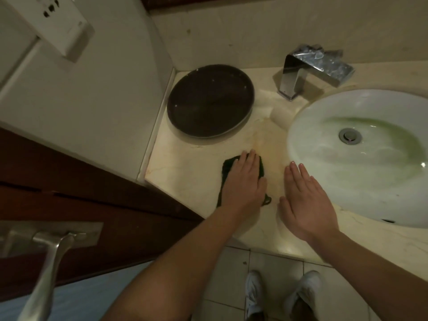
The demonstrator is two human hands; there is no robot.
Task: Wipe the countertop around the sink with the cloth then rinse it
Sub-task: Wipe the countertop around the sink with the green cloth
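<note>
A dark green cloth (228, 166) lies flat on the beige stone countertop (190, 167), left of the sink. My left hand (243, 184) presses flat on top of the cloth, fingers together and stretched forward, covering most of it. My right hand (305, 202) lies flat and empty on the bare counter between the cloth and the rim of the white oval sink (324, 181). The sink's basin has greenish streaks around its metal drain (349, 135). A square chrome faucet (310, 68) stands behind the sink; no water is running.
A round dark tray (209, 100) sits at the counter's back left corner. A wall meets the counter's left edge. A dark wooden door (92, 205) with a metal lever handle (46, 269) is at lower left. My white shoes (280, 295) stand on the tiled floor below.
</note>
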